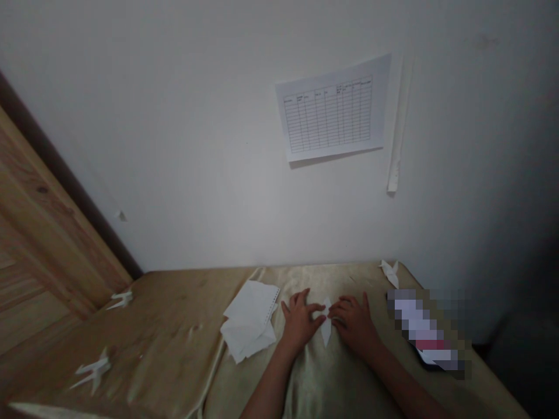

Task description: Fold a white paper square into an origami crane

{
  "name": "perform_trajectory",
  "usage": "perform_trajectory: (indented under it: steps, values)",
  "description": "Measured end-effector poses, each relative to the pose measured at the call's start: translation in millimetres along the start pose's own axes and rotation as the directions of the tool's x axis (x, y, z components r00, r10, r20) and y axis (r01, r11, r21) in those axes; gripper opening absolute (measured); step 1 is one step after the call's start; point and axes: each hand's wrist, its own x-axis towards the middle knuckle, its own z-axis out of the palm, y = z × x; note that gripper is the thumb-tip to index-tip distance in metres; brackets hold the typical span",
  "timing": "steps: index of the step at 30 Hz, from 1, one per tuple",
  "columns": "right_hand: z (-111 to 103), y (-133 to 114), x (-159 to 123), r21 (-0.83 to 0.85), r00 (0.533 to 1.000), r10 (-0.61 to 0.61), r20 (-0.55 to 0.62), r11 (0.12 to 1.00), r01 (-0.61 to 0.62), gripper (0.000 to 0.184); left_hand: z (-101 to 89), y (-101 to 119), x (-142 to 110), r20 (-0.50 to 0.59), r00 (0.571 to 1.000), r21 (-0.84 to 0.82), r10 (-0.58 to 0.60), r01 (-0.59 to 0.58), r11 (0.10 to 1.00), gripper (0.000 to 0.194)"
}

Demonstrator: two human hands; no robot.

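A narrow, pointed piece of folded white paper [326, 323] stands out between my two hands on the beige satin-like cloth [323, 285]. Its middle is partly hidden by my fingers. My left hand [300, 321] holds its left side, and my right hand [354, 326] holds its right side. To the left of my left hand lies a loose stack of white paper sheets [248, 320], one with a perforated edge. Neither hand touches the stack.
Folded white paper cranes stand at the table's left [122, 299], front left [92, 369] and far right corner [390, 273]. A pixelated object [423, 331] lies to the right. A wall behind holds a printed grid chart [329, 107]. A wooden panel [39, 233] rises at left.
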Motion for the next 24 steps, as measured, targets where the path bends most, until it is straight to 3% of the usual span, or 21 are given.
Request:
perform_trajectory:
  steps: [3,6,10,14,20,24]
  values:
    - [-1.9,-2.7,-0.4,-0.003,1.000,0.001,-0.015,1.000,-0.001,0.028,-5.2,-1.9,-1.9,0.068,0.997,0.010,0.028,-0.028,1.000,0.038]
    - [-3.8,-4.1,-0.2,-0.015,1.000,-0.001,-0.012,1.000,0.001,0.025,-8.1,-1.0,-3.3,0.066,0.996,0.021,0.054,-0.056,0.998,0.042]
    - [-7.2,-5.4,0.0,-0.040,1.000,-0.007,-0.002,0.999,0.007,0.024,-8.9,0.3,-2.4,0.049,0.996,0.016,0.079,-0.079,0.997,0.031]
    - [-8.3,-7.3,-0.6,-0.064,1.000,-0.026,-0.004,0.998,0.026,0.024,-10.7,-4.4,0.7,0.102,0.992,0.001,0.076,-0.076,0.997,0.026]
    - [-5.2,-3.0,-0.3,-0.047,0.998,-0.057,0.014,0.997,0.057,0.029,-16.6,-15.9,0.9,0.234,0.968,-0.021,0.089,-0.086,0.996,0.043]
    - [-3.4,-0.8,1.1,-0.053,0.997,-0.073,0.009,0.996,0.073,0.024,-18.7,-18.8,-0.6,0.264,0.958,-0.047,0.112,-0.104,0.994,0.048]
